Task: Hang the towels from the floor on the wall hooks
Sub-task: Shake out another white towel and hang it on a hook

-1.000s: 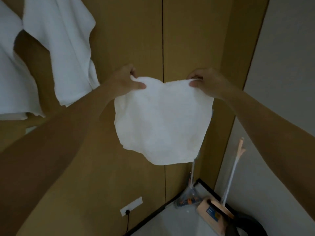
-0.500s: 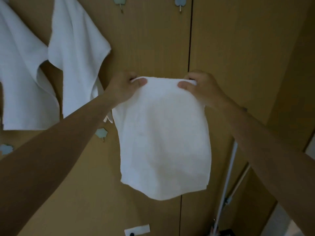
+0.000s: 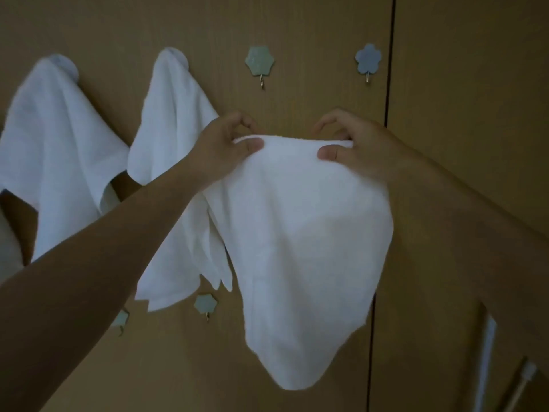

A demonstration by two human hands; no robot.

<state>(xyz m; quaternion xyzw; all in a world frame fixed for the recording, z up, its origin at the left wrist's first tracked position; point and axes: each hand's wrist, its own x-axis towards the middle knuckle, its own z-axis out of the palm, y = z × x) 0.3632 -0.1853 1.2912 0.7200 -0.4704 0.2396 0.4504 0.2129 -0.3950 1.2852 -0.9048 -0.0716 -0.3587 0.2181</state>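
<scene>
**Step in hand:** presenting a towel to a free hook.

**Hands:** The left hand (image 3: 225, 144) and the right hand (image 3: 356, 150) are held apart. Each pinches the top edge of the white towel (image 3: 300, 248), thumb in front and curled fingers behind. The edge spans level between them. The rest of the cloth hangs free in front of the wooden wall (image 3: 297, 25).

**Position:** The held edge sits below the upper row of hooks.
- The green hook (image 3: 259, 65) is above and just right of the left hand, and it is bare.
- The blue hook (image 3: 367, 62) is above the right hand, and it is also bare.
- The far hung towel (image 3: 56, 150) and the near hung towel (image 3: 175, 120) occupy the hooks to the left. The near one passes partly behind the left forearm.
- A lower hook (image 3: 205, 304) is bare as well.

**Next move (judgement):**
1. Raise the edge to one of the two bare upper hooks. The green hook looks the closer.
2. Align the midpoint of the edge with the metal prong.
3. Bring the hands slightly together so the cloth gathers over the prong.
4. Release only once the fabric has caught.

**Caution:** The prong appears small. An off-centre drape is likely to slide off.
</scene>
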